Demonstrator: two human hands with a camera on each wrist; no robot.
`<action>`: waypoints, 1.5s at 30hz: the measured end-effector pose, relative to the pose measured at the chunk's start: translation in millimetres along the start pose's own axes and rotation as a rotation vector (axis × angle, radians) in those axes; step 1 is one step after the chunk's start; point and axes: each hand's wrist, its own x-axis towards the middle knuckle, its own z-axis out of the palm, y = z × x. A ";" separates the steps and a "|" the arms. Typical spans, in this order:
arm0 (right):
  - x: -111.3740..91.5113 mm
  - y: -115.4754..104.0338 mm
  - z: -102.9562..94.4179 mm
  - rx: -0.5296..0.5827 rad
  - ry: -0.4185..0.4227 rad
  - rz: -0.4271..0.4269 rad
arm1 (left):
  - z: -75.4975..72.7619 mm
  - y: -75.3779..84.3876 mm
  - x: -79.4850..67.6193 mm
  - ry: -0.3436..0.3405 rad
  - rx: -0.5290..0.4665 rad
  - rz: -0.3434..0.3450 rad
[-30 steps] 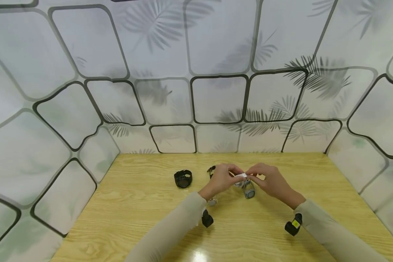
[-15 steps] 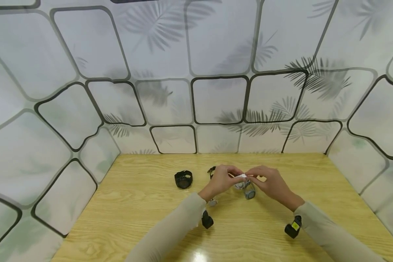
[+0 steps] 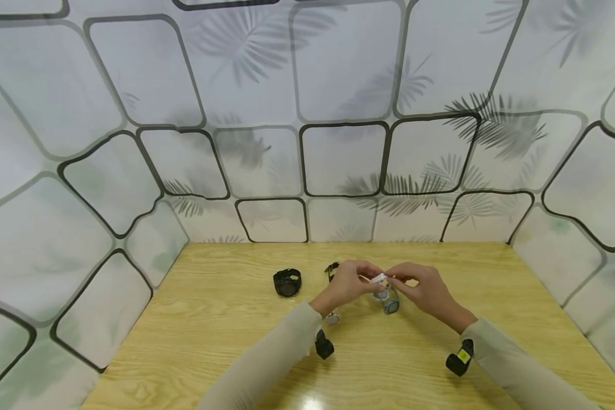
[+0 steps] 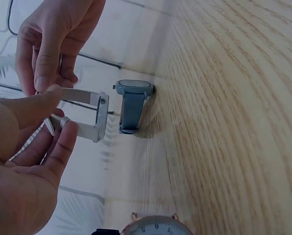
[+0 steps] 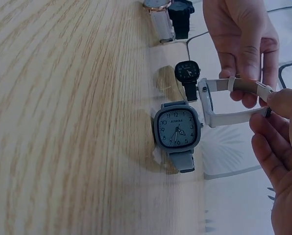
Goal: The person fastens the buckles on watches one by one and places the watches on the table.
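Note:
A white wristwatch point(image 5: 229, 117) with a square case hangs between my two hands, above the table. My left hand point(image 3: 349, 283) pinches one part of its strap point(image 4: 80, 128) near the keeper loop. With thumb and fingers, my right hand point(image 3: 424, 289) pinches the strap at the buckle end point(image 5: 264, 91). The strap ends meet between the fingertips, which partly hide them; I cannot tell whether the buckle is fastened. Just below the hands, a grey-blue watch point(image 5: 177, 128) stands on the table with its strap looped.
Further left on the wooden table point(image 3: 225, 341) sits a black watch point(image 3: 287, 282). A small black watch point(image 5: 187, 71) stands partly behind my left hand. A watch with a rose-gold case and white strap point(image 5: 160, 22) is near my left wrist. A patterned backdrop point(image 3: 343, 159) encloses the table.
The white strap end has turned slightly between the fingertips and more of the white watch's case shows below. Both hands keep nearly the same place. The head view has tilted slightly upward.

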 end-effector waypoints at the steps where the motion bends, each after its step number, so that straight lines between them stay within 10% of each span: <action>1: -0.1 -0.2 0.3 0.004 0.002 0.004 | 0.3 -0.7 -0.3 -0.008 -0.005 -0.002; 26: 1.7 -4.2 1.9 0.001 0.037 0.078 | -0.2 -10.5 -10.6 0.127 0.080 0.033; 45: 4.6 0.1 5.0 0.024 -0.097 0.036 | -7.4 -12.3 -13.0 0.180 0.115 0.092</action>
